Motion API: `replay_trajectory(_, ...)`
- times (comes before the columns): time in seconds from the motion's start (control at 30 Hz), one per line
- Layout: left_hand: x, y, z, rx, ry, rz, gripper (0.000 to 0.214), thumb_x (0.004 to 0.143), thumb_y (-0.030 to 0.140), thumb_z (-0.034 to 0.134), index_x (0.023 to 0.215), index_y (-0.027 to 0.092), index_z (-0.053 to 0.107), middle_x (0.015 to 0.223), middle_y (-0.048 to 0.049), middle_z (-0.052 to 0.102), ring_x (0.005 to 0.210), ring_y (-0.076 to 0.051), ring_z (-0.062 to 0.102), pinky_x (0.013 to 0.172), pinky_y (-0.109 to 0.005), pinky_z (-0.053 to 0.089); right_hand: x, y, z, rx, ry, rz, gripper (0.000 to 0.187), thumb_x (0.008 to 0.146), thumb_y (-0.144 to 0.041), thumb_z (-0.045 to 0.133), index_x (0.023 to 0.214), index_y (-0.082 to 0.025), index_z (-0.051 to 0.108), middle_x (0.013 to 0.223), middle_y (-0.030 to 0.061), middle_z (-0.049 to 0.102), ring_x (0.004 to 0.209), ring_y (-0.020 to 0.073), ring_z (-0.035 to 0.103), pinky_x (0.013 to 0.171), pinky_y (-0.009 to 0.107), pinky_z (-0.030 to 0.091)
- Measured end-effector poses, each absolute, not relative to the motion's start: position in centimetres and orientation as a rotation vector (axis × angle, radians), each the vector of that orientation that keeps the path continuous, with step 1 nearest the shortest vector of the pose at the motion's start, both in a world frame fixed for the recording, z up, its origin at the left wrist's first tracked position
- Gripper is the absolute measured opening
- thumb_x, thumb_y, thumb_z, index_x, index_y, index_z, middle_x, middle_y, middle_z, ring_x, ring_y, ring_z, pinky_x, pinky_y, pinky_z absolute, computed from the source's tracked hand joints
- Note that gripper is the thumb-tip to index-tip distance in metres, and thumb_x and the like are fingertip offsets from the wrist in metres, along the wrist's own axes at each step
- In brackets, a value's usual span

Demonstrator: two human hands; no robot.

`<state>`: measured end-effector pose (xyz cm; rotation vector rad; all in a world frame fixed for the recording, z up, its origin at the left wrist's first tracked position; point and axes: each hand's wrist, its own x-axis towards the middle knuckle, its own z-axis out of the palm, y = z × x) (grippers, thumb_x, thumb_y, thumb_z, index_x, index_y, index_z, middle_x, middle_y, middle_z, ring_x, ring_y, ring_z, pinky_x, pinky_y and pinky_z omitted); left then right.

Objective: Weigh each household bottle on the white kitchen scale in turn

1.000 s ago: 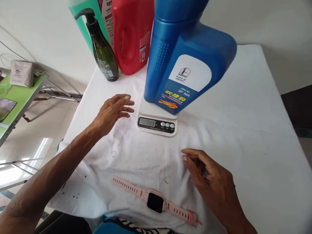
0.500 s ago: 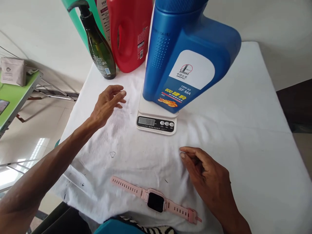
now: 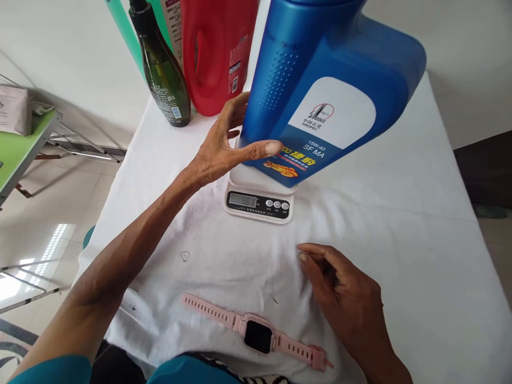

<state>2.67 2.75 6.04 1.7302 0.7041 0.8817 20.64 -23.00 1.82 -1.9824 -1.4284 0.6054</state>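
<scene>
A big blue engine oil jug (image 3: 336, 64) with a white label stands on a white digital scale (image 3: 260, 214), whose display looks like 981. My left hand (image 3: 222, 146) is wrapped round the jug's lower left side. Its thumb lies across the front, over part of the yellow lettering, and its other fingers are partly hidden behind the jug. On the cloth to the right, my right hand (image 3: 348, 298) rests with fingers curled and thumb close to the forefinger; nothing shows in it. A pink smartwatch (image 3: 258, 335) lies face up to its left, strap spread out.
Behind the scale stand a dark green pump bottle (image 3: 166, 80), a red jug (image 3: 218, 80) and a green container (image 3: 124, 32). A white cloth (image 3: 420, 256) covers the table. At the far left a green table (image 3: 38, 130) holds a beige pouch (image 3: 15, 109).
My left hand has moved right and away from me, from the bare cloth to the blue oil jug, closing round its lower left side. My right hand has stayed put. The view has shifted slightly.
</scene>
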Motion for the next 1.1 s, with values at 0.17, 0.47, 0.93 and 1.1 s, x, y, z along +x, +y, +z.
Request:
replay_trajectory(0.17,3.9,2.9,6.4,1.645,0.536,0.855,0.076,0.069,0.057,0.087,0.129,0.023,0.055,0.132,-0.0093,0.067,0.128,-0.035,0.060,0.107,-0.053,0.053,20.6,-23.0,1.6,-1.991,-1.443,0.578,0.025,0.100,-0.045,0.057,0.102,-0.024,0.072,0.084,0.0021,0.073,0.068,0.0163,0.066,0.066,0.028,0.055)
replay_trajectory(0.47,4.9,1.9,8.3,1.483,0.653,0.771,0.054,0.075,0.018,0.087,0.123,0.019,0.061,0.125,-0.0074,0.073,0.121,-0.034,0.066,0.096,-0.043,0.059,20.6,-23.1,1.5,-2.029,-1.438,0.581,0.026,0.100,-0.047,0.058,0.103,-0.025,0.073,0.089,0.0041,0.074,0.072,0.0193,0.069,0.072,0.032,0.058)
replay_trajectory(0.93,4.9,2.2,7.8,1.596,0.768,0.727,0.058,0.077,0.030,0.085,0.128,0.017,0.060,0.119,-0.0093,0.073,0.122,-0.042,0.065,0.090,-0.051,0.060,20.4,-23.0,1.5,-1.983,-1.543,0.478,0.024,0.102,-0.042,0.056,0.104,-0.024,0.071,0.091,0.0038,0.074,0.072,0.0172,0.068,0.069,0.030,0.056)
replay_trajectory(1.1,5.1,2.0,8.1,1.523,0.780,0.738,0.054,0.079,0.030,0.085,0.125,0.016,0.062,0.119,-0.0106,0.073,0.126,-0.044,0.062,0.093,-0.054,0.060,20.5,-23.3,1.2,-1.964,-1.559,0.432,0.023,0.102,-0.042,0.057,0.106,-0.025,0.071,0.090,0.0039,0.073,0.071,0.0174,0.068,0.066,0.029,0.055)
